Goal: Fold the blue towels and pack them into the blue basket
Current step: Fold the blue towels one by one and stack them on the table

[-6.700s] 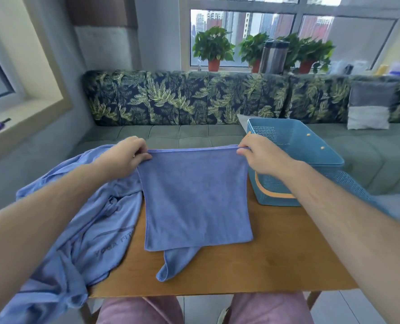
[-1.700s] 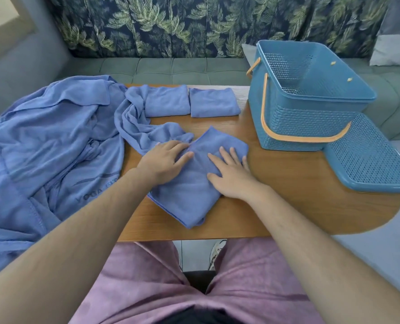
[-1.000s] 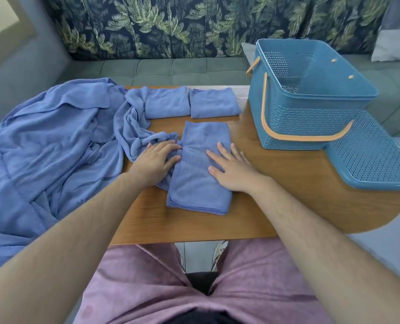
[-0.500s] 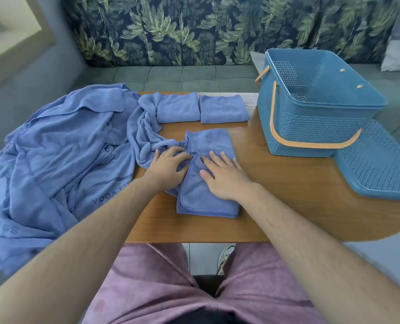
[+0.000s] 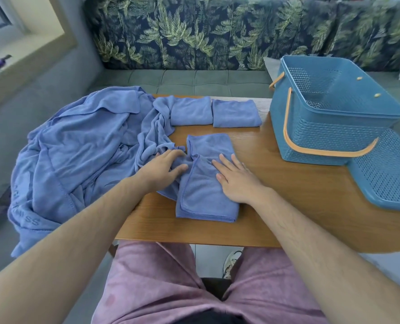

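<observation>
While the right hand (image 5: pixel 237 181) lies flat and released on the half-folded towel (image 5: pixel 206 197), fingers straight and spread over its upper layer, we see the left hand (image 5: pixel 164 169) resting just beside it on rumpled blue cloth at the towel's left edge. Its fingers are loosely extended, and the thumb touches the towel's turned-over flap; it grasps nothing that we can make out.

This towel sits near the middle of the wooden table (image 5: pixel 299 190), a long narrow shape with one flap folded in from the left. Two folded towels (image 5: pixel 190 111) lie side by side along the table's far edge, the right one (image 5: pixel 235 113) almost touching the other.

We find a large heap of blue cloth (image 5: pixel 77 155) spilling over the table's left end, with printed lettering along its lower hem.

On the right stands the blue basket (image 5: pixel 330 134), its orange handle (image 5: pixel 323 152) hanging down over the near wall. Its perforated lid (image 5: pixel 386 174) rests against the basket's right corner and juts past the table's edge.
</observation>
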Tool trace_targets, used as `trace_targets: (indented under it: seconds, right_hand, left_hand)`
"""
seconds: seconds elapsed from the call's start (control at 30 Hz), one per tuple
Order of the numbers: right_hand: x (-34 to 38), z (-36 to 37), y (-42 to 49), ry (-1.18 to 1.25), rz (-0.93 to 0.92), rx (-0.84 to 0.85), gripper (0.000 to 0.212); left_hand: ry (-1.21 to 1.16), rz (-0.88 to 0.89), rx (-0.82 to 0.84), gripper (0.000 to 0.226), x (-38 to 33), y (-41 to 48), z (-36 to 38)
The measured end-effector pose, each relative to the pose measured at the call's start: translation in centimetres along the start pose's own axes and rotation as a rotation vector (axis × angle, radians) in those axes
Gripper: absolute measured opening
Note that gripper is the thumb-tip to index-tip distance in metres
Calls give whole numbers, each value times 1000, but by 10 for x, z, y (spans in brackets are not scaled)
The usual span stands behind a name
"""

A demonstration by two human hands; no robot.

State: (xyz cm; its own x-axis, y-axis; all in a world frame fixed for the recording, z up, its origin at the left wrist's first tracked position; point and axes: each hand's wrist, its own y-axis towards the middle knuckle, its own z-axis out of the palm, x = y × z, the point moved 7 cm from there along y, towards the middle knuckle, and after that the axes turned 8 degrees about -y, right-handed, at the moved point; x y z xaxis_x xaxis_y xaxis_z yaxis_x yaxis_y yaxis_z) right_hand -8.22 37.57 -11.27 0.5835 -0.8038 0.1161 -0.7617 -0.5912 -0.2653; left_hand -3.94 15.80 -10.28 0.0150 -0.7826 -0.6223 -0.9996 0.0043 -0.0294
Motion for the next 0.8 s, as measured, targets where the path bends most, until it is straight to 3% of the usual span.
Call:
trace_targets:
  seconds: [0.1,0.27,0.43,0.53,0.63,0.8]
  right_hand:
    - [-18,-3,2,-2,25,5,53]
    - [-46,-7,6,-10,71,21,53]
    - [-40,-11,6,-25,49,11,54]
    - [-24,-21,1,-84,30,-110,59]
    - [-8,-23,-9,-101,-11,-173,59]
    - [-12,5,-27,-46,-62,-58,72]
  left_hand:
    - [66,40,-21,57,4,-4,0]
    - [141,139,-44,34,10,-6,-17]
    - [517,54,-58,31,2,-3,-40]
    - [330,131,-124,42,-51,3,-19]
    - [60,280,-39,45,-102,10,22]
    - [250,93,154,61,-87,9,70]
